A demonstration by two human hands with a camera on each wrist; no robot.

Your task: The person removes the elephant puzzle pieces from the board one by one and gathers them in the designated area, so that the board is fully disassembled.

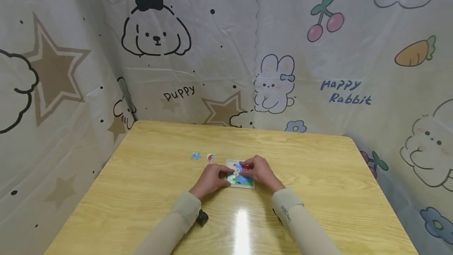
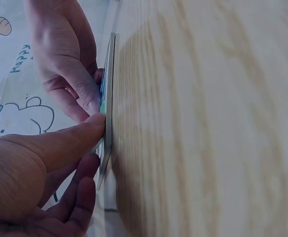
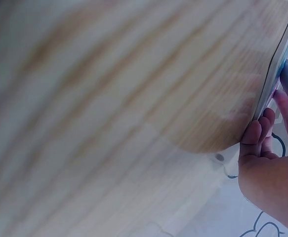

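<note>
Between hands [image 1: 210, 179] [image 1: 262, 171], puzzle [image 1: 241, 180]: head view, face-up; wrist views, seemingly edge-on.

The puzzle board [image 1: 242, 187] lies on the table [image 1: 318, 168]; the left hand [image 1: 213, 177] is at its left side, the right hand [image 1: 262, 172] at its right; two loose pieces [image 1: 210, 157] lie left of the board, beyond the left hand; behind the table hangs a cloth [image 1: 226, 54].

Head view high, wrist views near puzzle [image 1: 241, 179]
</note>
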